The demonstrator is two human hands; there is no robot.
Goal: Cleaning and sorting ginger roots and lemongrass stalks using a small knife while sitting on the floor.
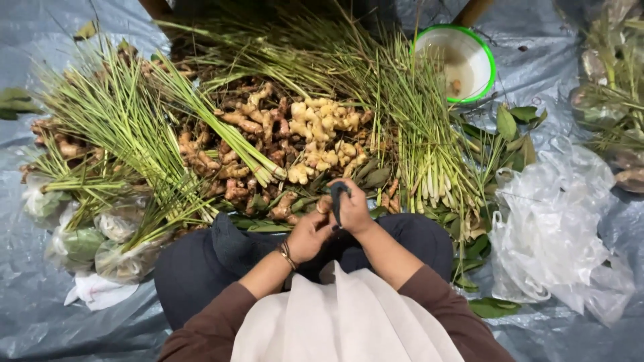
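A seated person works amid herbs and roots spread on a grey plastic sheet (40, 315). Far left of the grip lie filled clear bags (100, 245), with lemongrass bundles (127, 127) fanned above them. The left hand (310, 234), a bracelet at its wrist, is curled shut, its fingertips touching a dark blue handled tool (338, 201); the right hand (352, 209) is closed around that tool, which stands upright just above the knees. Whether the left hand pinches something small cannot be told. Directly beyond the grip sits a heap of ginger roots (315, 137). To its right lie more lemongrass stalks (429, 154), green leaves (510, 134), a green-rimmed white bowl (484, 57) farther off, and crumpled empty plastic bags (557, 228).
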